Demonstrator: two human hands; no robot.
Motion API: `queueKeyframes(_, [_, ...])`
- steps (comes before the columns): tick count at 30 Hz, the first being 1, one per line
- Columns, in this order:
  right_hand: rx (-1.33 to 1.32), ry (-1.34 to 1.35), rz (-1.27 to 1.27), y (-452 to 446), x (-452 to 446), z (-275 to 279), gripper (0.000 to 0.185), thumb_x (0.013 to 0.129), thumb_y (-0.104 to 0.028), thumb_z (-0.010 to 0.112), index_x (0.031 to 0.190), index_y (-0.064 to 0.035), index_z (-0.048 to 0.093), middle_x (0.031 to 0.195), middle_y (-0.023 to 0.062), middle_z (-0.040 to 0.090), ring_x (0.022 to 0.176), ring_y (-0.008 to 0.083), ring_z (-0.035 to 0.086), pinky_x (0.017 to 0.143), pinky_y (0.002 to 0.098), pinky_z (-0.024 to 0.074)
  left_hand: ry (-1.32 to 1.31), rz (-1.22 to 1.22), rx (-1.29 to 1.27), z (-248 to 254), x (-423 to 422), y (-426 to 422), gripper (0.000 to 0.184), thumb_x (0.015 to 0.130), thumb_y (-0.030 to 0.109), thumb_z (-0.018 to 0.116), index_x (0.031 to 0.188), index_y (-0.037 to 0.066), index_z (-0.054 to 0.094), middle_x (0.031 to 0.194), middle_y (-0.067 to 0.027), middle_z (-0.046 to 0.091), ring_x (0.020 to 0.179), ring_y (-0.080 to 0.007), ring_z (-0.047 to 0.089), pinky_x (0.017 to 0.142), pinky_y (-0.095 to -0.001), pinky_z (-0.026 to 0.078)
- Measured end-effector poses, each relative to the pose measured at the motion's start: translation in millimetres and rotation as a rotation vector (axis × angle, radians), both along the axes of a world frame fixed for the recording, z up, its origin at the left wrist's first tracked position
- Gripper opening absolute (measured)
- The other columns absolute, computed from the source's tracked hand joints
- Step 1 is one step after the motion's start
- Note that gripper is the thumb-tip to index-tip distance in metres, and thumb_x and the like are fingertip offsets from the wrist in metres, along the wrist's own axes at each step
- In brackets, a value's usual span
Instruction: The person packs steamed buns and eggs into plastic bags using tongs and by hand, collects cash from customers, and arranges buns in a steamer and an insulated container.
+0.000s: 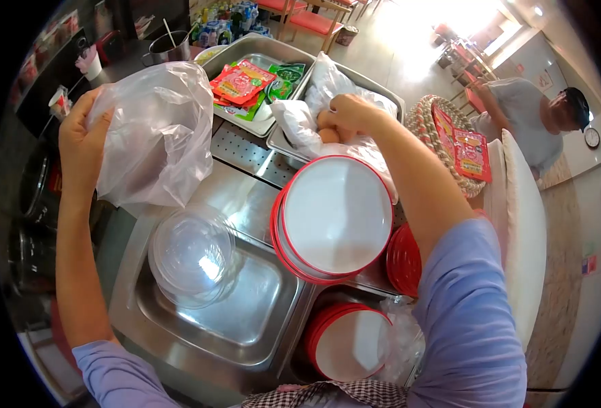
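My left hand (85,132) is closed on the edge of a translucent plastic bag (157,136), which hangs open at the left. Farther right, my right hand (356,114) reaches into a white plastic bag (297,126) set in a metal tray (281,151). Its fingers are curled round a brown egg (325,120). Another brown egg (329,135) lies just below; whatever is under my palm is hidden. Below the right forearm stands a stack of white bowls with red rims (338,214).
Clear plastic lids or bowls (191,255) sit over a steel basin (246,319). More red-rimmed bowls (351,343) stand at the front. A tray holds red and green packets (242,81). Red packets (472,153) lie on a woven basket (426,112). A person (528,115) is at the right.
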State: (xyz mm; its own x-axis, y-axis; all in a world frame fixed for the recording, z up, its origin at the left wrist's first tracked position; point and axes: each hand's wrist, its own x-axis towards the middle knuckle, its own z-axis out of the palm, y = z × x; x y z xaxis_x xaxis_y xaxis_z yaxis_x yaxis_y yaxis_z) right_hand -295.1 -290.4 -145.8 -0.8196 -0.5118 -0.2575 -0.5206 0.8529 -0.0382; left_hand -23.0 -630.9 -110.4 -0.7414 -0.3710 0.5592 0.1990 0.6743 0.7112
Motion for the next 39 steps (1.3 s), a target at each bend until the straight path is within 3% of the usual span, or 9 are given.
queueKeyframes(6, [-0.224, 0.040, 0.069, 9.2, -4.3, -16.0, 0.042, 0.076, -0.038, 0.061, 0.099, -0.0038, 0.068, 0.103, 0.0180, 0.066, 0.094, 0.0329, 0.064, 0.082, 0.0407, 0.0495, -0.022, -0.051, 0.217, -3.1, 0.5, 14.1, 0.024, 0.091, 0.010, 0.056, 0.112, -0.002, 0.060, 0.100, -0.0035, 0.063, 0.087, -0.0076, 0.056, 0.077, -0.0205, 0.045])
queueKeyframes(12, [-1.230, -0.392, -0.292, 47.3, 18.8, 76.0, 0.042, 0.081, -0.020, 0.064, 0.116, 0.0012, 0.056, 0.108, 0.0121, 0.062, 0.097, 0.0268, 0.062, 0.085, 0.0410, 0.0509, 0.044, -0.118, 0.382, 27.2, -6.0, 44.2, 0.019, 0.089, 0.011, 0.058, 0.105, 0.001, 0.063, 0.093, 0.0007, 0.063, 0.082, -0.0052, 0.055, 0.073, -0.0194, 0.043])
queueKeyframes(16, [-1.904, -0.777, 0.247, 120.3, 91.7, 195.2, 0.041, 0.085, -0.018, 0.060, 0.120, 0.0012, 0.051, 0.107, 0.0142, 0.060, 0.097, 0.0279, 0.060, 0.095, 0.0434, 0.0463, -0.037, -0.205, 0.468, 93.1, -3.9, 132.9, 0.016, 0.086, 0.011, 0.058, 0.098, 0.003, 0.065, 0.084, 0.0030, 0.061, 0.072, -0.0030, 0.052, 0.062, -0.0188, 0.040])
queueKeyframes(19, [-1.966, -0.809, 0.559, 185.9, 207.8, 244.2, 0.052, 0.078, -0.033, 0.067, 0.114, 0.0009, 0.050, 0.108, 0.0155, 0.056, 0.100, 0.0289, 0.061, 0.095, 0.0445, 0.0463, -0.018, -0.459, 0.550, 123.4, -20.6, 200.0, 0.019, 0.086, 0.010, 0.058, 0.102, 0.003, 0.064, 0.084, 0.0023, 0.062, 0.071, -0.0044, 0.053, 0.062, -0.0198, 0.041])
queueKeyframes(25, [-1.767, -0.510, 0.309, 277.5, 377.8, 210.0, 0.070, 0.076, -0.046, 0.065, 0.121, 0.0048, 0.048, 0.113, 0.0151, 0.056, 0.106, 0.0231, 0.058, 0.089, 0.0353, 0.0482, -0.079, -0.913, 0.614, 192.7, 28.0, 413.7, 0.024, 0.085, 0.010, 0.058, 0.108, 0.004, 0.062, 0.080, 0.0035, 0.060, 0.063, -0.0035, 0.049, 0.054, -0.0185, 0.039])
queueKeyframes(30, [-2.464, -0.449, 0.281, 389.2, 394.9, 173.4, 0.043, 0.088, -0.030, 0.061, 0.122, -0.0051, 0.049, 0.118, 0.0063, 0.056, 0.112, 0.0177, 0.053, 0.103, 0.0348, 0.0385, -0.302, -1.104, 0.280, 211.5, 127.8, 563.6, 0.022, 0.090, 0.014, 0.055, 0.109, 0.004, 0.059, 0.072, 0.0065, 0.052, 0.057, -0.0017, 0.045, 0.048, -0.0182, 0.035])
queueKeyframes(34, [-2.717, -0.414, 0.266, 500.8, 433.2, 173.7, 0.039, 0.090, -0.032, 0.057, 0.122, -0.0115, 0.050, 0.120, 0.0024, 0.056, 0.115, 0.0183, 0.051, 0.104, 0.0392, 0.0376, -0.330, -1.286, 0.019, 195.7, 179.8, 670.9, 0.024, 0.094, 0.015, 0.051, 0.114, 0.002, 0.056, 0.078, 0.0019, 0.050, 0.069, -0.0062, 0.047, 0.060, -0.0227, 0.041])
queueKeyframes(37, [-2.745, -0.407, 0.270, 584.5, 461.4, 155.9, 0.039, 0.091, -0.033, 0.055, 0.125, -0.0143, 0.050, 0.122, 0.0017, 0.057, 0.116, 0.0195, 0.050, 0.102, 0.0400, 0.0383, 0.196, -1.212, -0.423, 185.6, 198.7, 761.7, 0.029, 0.092, 0.015, 0.050, 0.117, 0.001, 0.058, 0.110, -0.0141, 0.052, 0.082, -0.0160, 0.052, 0.079, -0.0328, 0.043])
queueKeyframes(39, [-2.768, -0.314, 0.298, 643.4, 480.2, 143.1, 0.041, 0.090, -0.033, 0.057, 0.125, -0.0137, 0.051, 0.121, 0.0021, 0.058, 0.116, 0.0193, 0.051, 0.101, 0.0391, 0.0392, 0.071, -1.333, -0.187, 180.2, 201.0, 814.4, 0.035, 0.094, 0.022, 0.048, 0.120, 0.001, 0.057, 0.121, -0.0153, 0.049, 0.096, -0.0193, 0.054, 0.088, -0.0345, 0.042])
